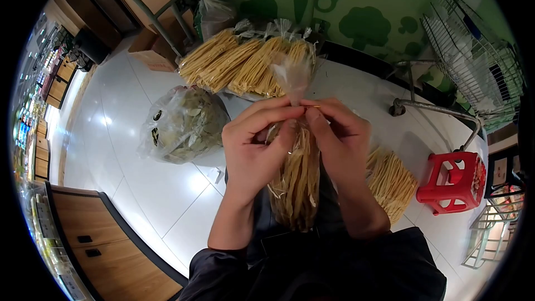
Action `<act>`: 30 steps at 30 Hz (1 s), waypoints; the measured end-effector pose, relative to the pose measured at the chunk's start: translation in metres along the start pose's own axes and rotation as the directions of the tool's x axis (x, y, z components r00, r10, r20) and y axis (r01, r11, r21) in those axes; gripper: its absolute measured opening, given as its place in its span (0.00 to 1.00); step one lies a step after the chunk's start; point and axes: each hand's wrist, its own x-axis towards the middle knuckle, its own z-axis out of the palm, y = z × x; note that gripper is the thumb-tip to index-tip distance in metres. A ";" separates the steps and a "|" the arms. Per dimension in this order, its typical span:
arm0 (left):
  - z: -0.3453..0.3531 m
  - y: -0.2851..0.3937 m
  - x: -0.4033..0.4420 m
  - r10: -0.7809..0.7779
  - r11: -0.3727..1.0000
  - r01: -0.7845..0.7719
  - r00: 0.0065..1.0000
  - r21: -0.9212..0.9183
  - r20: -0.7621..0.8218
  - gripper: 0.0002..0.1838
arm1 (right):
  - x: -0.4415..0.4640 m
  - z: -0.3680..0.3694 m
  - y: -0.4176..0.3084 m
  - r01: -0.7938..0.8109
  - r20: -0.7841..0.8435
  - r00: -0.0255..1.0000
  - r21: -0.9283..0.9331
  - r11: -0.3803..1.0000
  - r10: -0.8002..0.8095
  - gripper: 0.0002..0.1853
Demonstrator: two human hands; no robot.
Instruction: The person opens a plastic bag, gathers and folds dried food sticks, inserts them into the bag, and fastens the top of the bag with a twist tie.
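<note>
A clear plastic bag (pixel 294 181) of long, dried yellowish-brown sticks stands upright before my body, its gathered top (pixel 293 78) rising above my fingers. My left hand (pixel 257 147) is closed at the bag's neck, thumb and forefinger pinched together there. Opposite it, my right hand (pixel 340 139) pinches a thin golden twist tie (pixel 313 106) against the same neck. Both sets of fingertips nearly meet, and they hide most of the neck and the tie.
Several filled stick bags (pixel 245 64) lie by the green wall, near a hand cart (pixel 161 8). A clear bag of dried leaves (pixel 189 125) sits left on the tiled floor. To the right are loose sticks (pixel 390 184), a red stool (pixel 454 183) and a wire shopping cart (pixel 471 58).
</note>
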 end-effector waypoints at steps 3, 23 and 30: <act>0.005 0.004 0.001 -0.032 0.974 0.032 0.999 -0.226 0.002 0.13 | 0.001 0.000 -0.003 -0.040 -0.036 0.999 0.009 0.999 0.040 0.09; -0.009 -0.008 0.023 0.097 0.926 0.008 0.961 -0.378 0.259 0.11 | -0.003 0.007 -0.009 -0.031 -0.091 0.996 -0.073 0.997 0.024 0.08; -0.011 -0.009 0.030 0.202 0.920 -0.071 0.929 -0.387 0.311 0.09 | 0.013 -0.019 -0.019 -0.452 0.155 0.892 0.278 0.848 0.425 0.10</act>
